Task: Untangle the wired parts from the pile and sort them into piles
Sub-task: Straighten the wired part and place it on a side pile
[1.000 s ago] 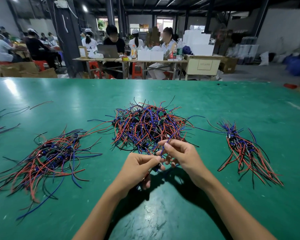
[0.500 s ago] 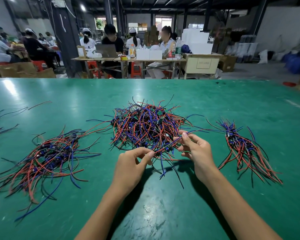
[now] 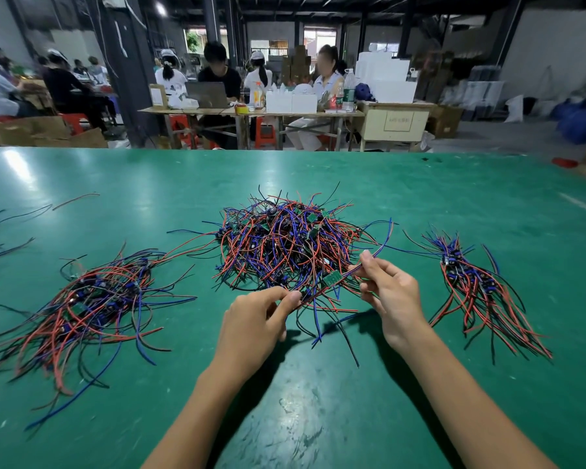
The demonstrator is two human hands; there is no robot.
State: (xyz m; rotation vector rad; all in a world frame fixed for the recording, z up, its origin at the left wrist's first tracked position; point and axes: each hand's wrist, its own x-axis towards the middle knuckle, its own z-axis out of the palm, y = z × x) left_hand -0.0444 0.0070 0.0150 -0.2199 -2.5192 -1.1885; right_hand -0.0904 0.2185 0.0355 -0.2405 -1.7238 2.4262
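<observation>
A tangled pile (image 3: 285, 245) of red, blue and black wired parts with small green boards lies mid-table. In front of it a wired part (image 3: 331, 278) with a small green board is stretched between my hands. My left hand (image 3: 254, 324) pinches its near wire ends between thumb and forefinger. My right hand (image 3: 388, 292) pinches its far wires, which run up and right past the fingers. Loose wire ends hang below toward the table. A sorted pile (image 3: 85, 299) lies at the left, and a neater sorted pile (image 3: 477, 289) lies at the right.
The green table (image 3: 318, 401) stretches wide around the piles. A few stray wires (image 3: 41, 208) lie at the far left edge. Beyond the table, people sit at wooden desks (image 3: 251, 113) with boxes and bottles.
Both hands have moved apart, the right one up and to the right, drawing one wired part out of the central pile until it is stretched between them.
</observation>
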